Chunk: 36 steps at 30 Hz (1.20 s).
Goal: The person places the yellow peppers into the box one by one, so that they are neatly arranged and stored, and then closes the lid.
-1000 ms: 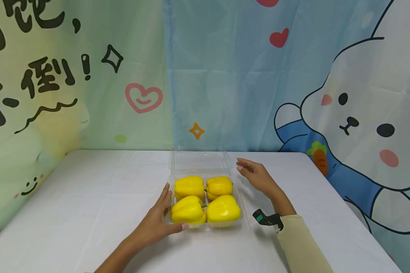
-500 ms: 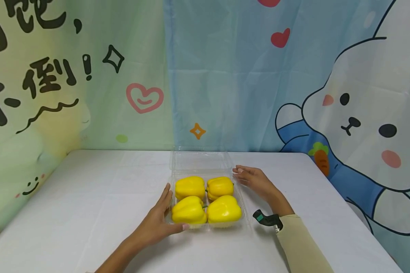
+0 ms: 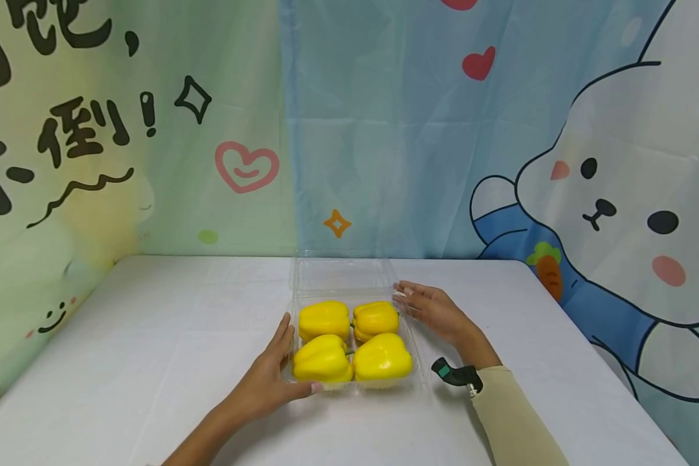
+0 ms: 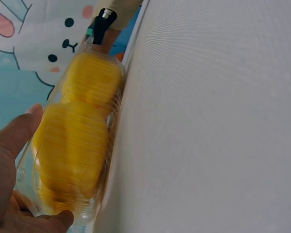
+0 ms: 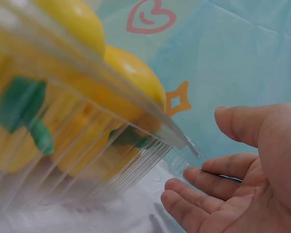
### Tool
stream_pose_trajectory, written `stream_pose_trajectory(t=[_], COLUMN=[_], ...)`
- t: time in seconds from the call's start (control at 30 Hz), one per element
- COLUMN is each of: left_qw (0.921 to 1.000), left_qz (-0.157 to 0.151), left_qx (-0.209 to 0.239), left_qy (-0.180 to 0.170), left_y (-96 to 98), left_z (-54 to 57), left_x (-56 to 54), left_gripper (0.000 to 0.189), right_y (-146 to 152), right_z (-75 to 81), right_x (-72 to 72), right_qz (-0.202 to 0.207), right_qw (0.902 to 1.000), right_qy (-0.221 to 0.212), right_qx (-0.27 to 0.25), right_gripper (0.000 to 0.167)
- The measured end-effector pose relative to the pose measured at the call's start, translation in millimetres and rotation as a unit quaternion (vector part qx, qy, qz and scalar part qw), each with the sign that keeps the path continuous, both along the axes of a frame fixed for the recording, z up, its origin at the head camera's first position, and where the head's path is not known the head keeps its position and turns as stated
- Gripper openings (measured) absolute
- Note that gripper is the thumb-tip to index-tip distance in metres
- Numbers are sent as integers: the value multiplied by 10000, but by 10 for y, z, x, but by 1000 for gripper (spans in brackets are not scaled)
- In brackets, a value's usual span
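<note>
A clear plastic clamshell box (image 3: 355,387) holds several yellow bell peppers (image 3: 382,357) in two rows. Its transparent lid (image 3: 343,275) lies folded back behind it. My left hand (image 3: 268,382) rests at the box's front left corner, fingers straight along the left side and thumb along the front edge. The left wrist view shows that hand (image 4: 5,179) against the ribbed wall. By the box's back right corner, near the lid's hinge, is my right hand (image 3: 437,314). In the right wrist view its fingers (image 5: 208,184) extend beside the corner; contact is hard to tell.
A white-covered table (image 3: 151,336) lies under the box. Behind it hangs a printed cloth backdrop (image 3: 384,129) with a cartoon rabbit at the right. A black strap-like device (image 3: 457,374) sits on the right wrist by a beige sleeve (image 3: 515,414).
My right hand has come down and left toward the box's back right corner, moving only slightly in the last half second. The left hand, box and peppers have stayed put.
</note>
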<state>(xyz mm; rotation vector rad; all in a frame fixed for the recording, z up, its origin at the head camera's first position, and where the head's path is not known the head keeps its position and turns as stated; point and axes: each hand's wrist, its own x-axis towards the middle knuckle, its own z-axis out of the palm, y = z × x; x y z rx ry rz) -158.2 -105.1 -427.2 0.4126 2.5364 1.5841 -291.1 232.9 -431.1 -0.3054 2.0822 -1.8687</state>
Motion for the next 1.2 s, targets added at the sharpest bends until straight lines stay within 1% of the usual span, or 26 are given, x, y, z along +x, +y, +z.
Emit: stream_pose_trajectory(t=[0.2,0.5,0.7,0.97,1.2], left_qw=[10000,10000,9999,9999,9999], left_qz=[-1,17,46,61,36], left_qx=[44,-26,-95,-69,-60], left_qy=[14,10,25,40,125], left_y=[1,14,13,15,15], left_z=[0,-1,2,3,-3], left_x=[-4,-4,-5,8,12], left_gripper=[117,117,117,117,117], right_y=[-3,19,36,30,49], right_z=[32,60,70,99,110], right_x=[20,29,35,39,45], right_qz=[99,162,156,297,408], right_qw=[9998,9997,9992,9975,9957], right_qy=[-7,110,151,232,351], right_qx=[-151,-144,-340,-593,-748], right_gripper=[56,56,55,52,50])
